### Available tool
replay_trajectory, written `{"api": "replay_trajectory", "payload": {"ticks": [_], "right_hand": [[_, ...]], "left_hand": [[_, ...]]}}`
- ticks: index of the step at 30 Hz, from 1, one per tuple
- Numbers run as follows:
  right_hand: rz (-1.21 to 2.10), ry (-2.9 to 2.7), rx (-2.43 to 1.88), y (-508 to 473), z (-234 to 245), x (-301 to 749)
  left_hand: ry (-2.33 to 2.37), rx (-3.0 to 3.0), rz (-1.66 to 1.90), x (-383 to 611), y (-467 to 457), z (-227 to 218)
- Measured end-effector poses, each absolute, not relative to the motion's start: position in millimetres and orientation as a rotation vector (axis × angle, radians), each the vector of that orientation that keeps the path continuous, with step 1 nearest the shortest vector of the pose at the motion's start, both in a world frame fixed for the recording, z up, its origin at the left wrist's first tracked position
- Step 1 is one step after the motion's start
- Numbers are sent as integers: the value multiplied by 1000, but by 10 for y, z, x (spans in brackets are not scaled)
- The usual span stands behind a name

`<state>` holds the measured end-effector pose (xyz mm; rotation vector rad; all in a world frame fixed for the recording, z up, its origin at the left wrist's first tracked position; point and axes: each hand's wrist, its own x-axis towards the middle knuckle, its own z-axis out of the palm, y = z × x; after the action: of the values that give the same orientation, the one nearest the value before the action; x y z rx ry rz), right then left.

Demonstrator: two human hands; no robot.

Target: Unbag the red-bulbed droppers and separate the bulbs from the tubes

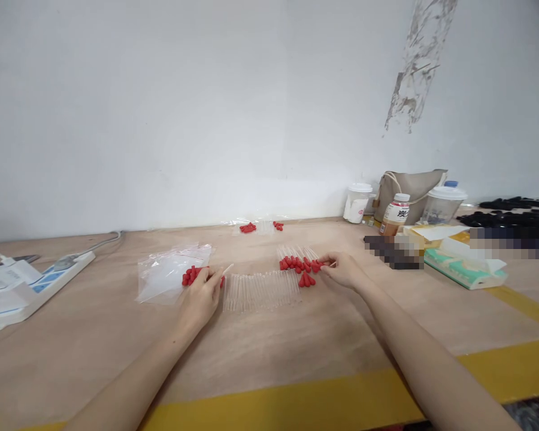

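Note:
A row of thin clear tubes [263,291] lies side by side on the table between my hands. My left hand [201,298] is closed, pinching a thin pale tube [227,269] that points up and right. Partly hidden beneath that hand are several loose red rubber bulbs [189,276]. To the right, my right hand [340,270] has its fingertips pinched at the edge of a group of red-bulbed droppers [296,263], whose pale stems point away from me. It seems to grip one dropper there. Several more red bulbs [306,280] sit just below that group.
Clear plastic bags [161,278] lie left; another bag with red bulbs [248,228] is by the wall. A power strip [40,293] stands far left. At right are a paper cup [358,203], a bottle [394,215], a grey bag [413,185] and a tissue pack [462,268].

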<state>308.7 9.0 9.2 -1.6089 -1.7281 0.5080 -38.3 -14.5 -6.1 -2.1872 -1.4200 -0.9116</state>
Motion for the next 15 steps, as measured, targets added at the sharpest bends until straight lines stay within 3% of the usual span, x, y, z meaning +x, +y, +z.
{"api": "replay_trajectory", "payload": {"ticks": [8, 15], "right_hand": [[601, -1695, -1587, 101, 65, 3153], [622, -1757, -1558, 101, 29, 3129]], "left_hand": [[-1142, -2172, -788, -394, -111, -98], [-1230, -2279, -768, -336, -177, -81]]}}
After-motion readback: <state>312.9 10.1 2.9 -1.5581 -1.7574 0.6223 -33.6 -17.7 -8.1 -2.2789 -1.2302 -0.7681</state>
